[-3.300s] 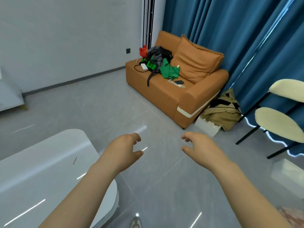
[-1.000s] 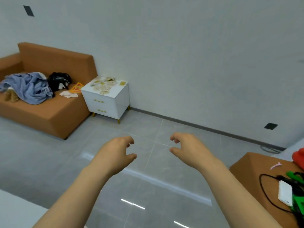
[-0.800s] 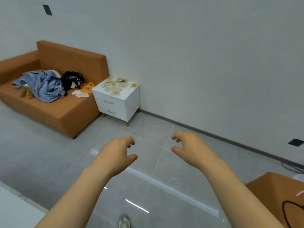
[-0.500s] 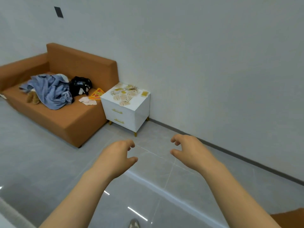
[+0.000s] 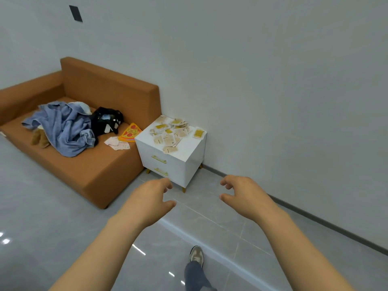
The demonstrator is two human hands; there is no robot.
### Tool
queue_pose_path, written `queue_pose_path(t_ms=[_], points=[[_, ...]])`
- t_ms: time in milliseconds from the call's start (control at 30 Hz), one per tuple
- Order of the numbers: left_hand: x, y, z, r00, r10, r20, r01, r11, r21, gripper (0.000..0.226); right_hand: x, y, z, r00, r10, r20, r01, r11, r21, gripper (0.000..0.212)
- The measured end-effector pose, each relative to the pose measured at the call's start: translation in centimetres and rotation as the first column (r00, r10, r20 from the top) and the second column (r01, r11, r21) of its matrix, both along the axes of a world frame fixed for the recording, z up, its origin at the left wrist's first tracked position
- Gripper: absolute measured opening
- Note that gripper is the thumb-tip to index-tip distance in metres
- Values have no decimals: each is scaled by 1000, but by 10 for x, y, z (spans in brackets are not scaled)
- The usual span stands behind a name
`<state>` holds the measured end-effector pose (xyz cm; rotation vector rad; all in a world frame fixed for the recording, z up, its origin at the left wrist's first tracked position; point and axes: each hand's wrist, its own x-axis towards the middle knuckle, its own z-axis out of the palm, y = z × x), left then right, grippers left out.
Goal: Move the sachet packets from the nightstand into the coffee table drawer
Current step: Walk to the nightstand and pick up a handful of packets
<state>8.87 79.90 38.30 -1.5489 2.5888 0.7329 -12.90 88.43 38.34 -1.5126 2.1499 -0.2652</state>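
Sachet packets (image 5: 172, 133) lie in a loose, overlapping scatter on top of the white nightstand (image 5: 192, 159). One yellow-faced packet sits apart at 3 o'clock of the heap. None is in hand. The nightstand stands against the wall, with the orange sofa (image 5: 94, 171) just beside it at 9 o'clock. The left hand (image 5: 151, 198) and right hand (image 5: 245, 196) hang in the air at 6 o'clock of the nightstand, apart from it and holding nothing. Their fingers are loosely curled and spread, judged to be pre-shaped for scooping a flat, slippery pile. One shoe (image 5: 196, 254) is forward on the floor, which suggests an approach on foot. The coffee table drawer is not in view.
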Motion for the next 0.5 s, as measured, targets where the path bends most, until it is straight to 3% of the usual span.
queue_pose_path(t_ms=[500], points=[[-42,-221,-20,993,115,24,-116,993,39,42,-66,-254,-24,996,84,11,-84,996,15,40]])
